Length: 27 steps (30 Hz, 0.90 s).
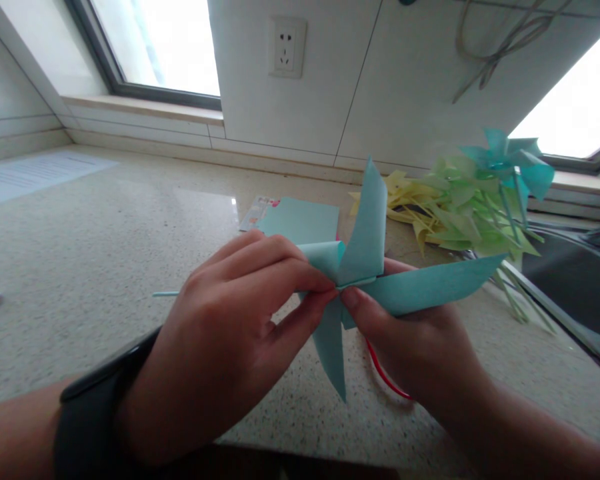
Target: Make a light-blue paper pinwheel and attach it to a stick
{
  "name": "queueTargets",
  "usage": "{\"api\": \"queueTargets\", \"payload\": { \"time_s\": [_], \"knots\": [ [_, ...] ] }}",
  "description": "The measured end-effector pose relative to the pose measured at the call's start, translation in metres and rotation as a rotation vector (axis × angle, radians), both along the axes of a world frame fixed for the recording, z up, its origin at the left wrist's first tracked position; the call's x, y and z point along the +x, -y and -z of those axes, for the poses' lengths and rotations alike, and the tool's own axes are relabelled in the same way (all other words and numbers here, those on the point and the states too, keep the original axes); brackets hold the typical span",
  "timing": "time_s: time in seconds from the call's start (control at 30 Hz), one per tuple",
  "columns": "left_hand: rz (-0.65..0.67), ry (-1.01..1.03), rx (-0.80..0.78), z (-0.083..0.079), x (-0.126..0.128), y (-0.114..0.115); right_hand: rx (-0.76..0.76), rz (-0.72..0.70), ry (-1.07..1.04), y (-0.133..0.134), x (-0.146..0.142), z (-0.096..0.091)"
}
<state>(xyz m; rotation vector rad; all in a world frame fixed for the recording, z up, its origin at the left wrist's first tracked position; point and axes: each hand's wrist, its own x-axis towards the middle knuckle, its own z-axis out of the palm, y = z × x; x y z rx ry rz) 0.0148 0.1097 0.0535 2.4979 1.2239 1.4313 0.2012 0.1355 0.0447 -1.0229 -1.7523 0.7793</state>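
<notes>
A light blue paper pinwheel point(375, 267) is held above the speckled countertop point(95, 260) between both my hands. My left hand point(230, 333) pinches its centre with thumb and fingers closed on the folded points. My right hand point(420, 347) grips it from beneath, thumb pressed at the centre. A thin blue stick point(166, 293) pokes out to the left behind my left hand. I wear a black watch point(95, 413) on the left wrist.
A stack of blue paper sheets point(305, 223) lies behind the hands. Finished yellow, green and blue pinwheels point(470, 200) are piled at the right by a dark sink point(575, 280). A red loop point(385, 377) lies under my right hand. A wall socket point(287, 47) sits above.
</notes>
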Motion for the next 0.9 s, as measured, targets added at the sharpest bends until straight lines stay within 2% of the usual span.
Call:
{"api": "queueTargets", "payload": {
  "time_s": [0.1,0.33,0.9],
  "knots": [
    [-0.014,-0.003,0.013,0.0007,0.0001,0.0003,-0.045,-0.046,-0.076,0.0009,0.0015,0.0004],
    [-0.03,-0.007,0.029,-0.002,0.0012,-0.0007,-0.052,-0.073,-0.085,-0.0007,0.0036,0.0022],
    [-0.028,-0.001,0.025,-0.0001,0.0017,-0.0025,-0.073,-0.035,-0.088,0.0009,-0.0025,0.0004]
  ]
}}
